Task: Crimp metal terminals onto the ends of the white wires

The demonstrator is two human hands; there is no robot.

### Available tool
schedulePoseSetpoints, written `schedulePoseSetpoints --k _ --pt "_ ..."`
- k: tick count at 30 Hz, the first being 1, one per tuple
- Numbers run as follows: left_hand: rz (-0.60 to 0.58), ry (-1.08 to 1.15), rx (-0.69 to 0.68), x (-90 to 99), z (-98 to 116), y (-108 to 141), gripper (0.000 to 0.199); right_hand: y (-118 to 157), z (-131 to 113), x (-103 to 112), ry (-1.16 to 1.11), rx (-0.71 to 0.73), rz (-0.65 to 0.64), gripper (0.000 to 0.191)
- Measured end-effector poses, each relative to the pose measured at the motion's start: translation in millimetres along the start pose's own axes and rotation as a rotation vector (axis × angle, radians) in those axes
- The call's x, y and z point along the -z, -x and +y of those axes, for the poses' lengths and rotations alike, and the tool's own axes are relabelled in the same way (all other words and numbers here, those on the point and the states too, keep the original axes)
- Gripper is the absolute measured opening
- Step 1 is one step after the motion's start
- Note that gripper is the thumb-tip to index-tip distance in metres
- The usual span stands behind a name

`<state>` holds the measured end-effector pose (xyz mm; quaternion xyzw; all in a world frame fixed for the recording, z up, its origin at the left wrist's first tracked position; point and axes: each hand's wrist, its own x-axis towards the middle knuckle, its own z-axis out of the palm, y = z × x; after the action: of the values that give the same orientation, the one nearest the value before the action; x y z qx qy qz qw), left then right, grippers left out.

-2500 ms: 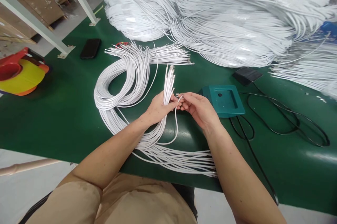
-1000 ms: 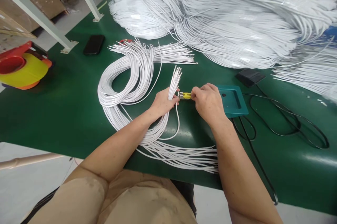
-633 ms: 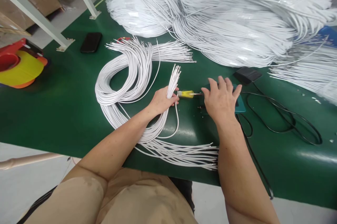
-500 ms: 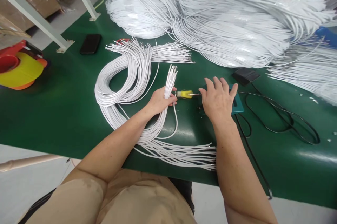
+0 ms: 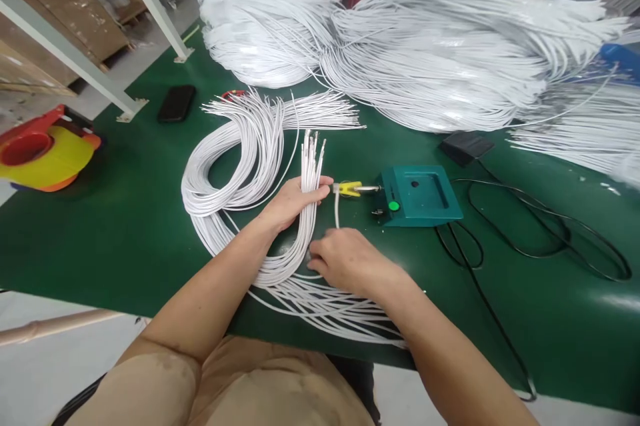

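My left hand is closed around a bundle of white cables, their cut ends pointing up and away. Just right of its fingertips sits a yellow clip-like piece on a metal rod, which sticks out of a teal box with a green button. One white cable hangs from the left end of the yellow piece down to my right hand. The fingers of my right hand are curled in on that cable; their tips are partly hidden and slightly blurred.
A large heap of white cables covers the back of the green table. A coiled cable bundle lies left of centre. A black phone, a yellow-and-red tape dispenser, a black pedal-like block and black cords lie around.
My right hand has left the teal box and moved down and left to the single cable, closing its fingers. My left hand keeps the bundle, now slightly further left. The view has tilted up a little.
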<state>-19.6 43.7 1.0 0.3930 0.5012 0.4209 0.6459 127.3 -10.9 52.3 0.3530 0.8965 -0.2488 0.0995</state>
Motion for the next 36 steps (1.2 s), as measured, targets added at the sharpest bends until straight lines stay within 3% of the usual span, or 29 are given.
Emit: schedulePoseSetpoints --k 4,6,7,11,13,15,24,28,32,36 --pt "-0.007 -0.008 -0.035 -0.6 -3.2 -0.2 0.047 7.2 2.3 0.4 -0.275 0.029 -0.132 0.021" --pt "-0.004 -0.024 -0.071 -2.5 -6.2 0.3 0.052 9.0 14.7 5.3 -0.499 -0.045 -0.090 0.025" --pt "0.000 -0.050 -0.084 -3.8 -7.7 0.8 0.053 8.7 22.3 8.4 -0.625 -0.119 0.001 0.028" --pt "-0.042 -0.170 -0.102 -10.2 -11.3 5.7 0.047 0.5 49.1 16.8 -0.937 -0.337 0.674 0.022" --pt "-0.104 -0.203 -0.082 -13.6 -11.4 8.8 0.043 -5.6 55.8 16.1 -1.032 -0.316 0.836 0.023" --pt "-0.147 -0.193 -0.075 -16.2 -11.5 11.4 0.041 -11.0 57.9 12.8 -1.092 -0.279 0.897 0.022" --pt "-0.016 0.060 -0.171 -18.5 -8.8 11.1 0.038 -21.8 55.1 -1.7 -1.278 -0.164 0.815 0.018" --pt "0.000 0.087 -0.179 -21.4 -7.2 11.1 0.039 -23.6 55.2 -1.8 -1.494 -0.171 0.716 0.020" --pt "-0.008 0.075 -0.213 -23.1 -9.7 11.0 0.039 -25.0 55.9 0.2 -1.741 -0.190 0.597 0.021" --pt "-0.064 0.055 -0.228 -25.5 -11.0 12.8 0.035 -24.9 55.6 1.2 -1.757 -0.201 0.603 0.033"
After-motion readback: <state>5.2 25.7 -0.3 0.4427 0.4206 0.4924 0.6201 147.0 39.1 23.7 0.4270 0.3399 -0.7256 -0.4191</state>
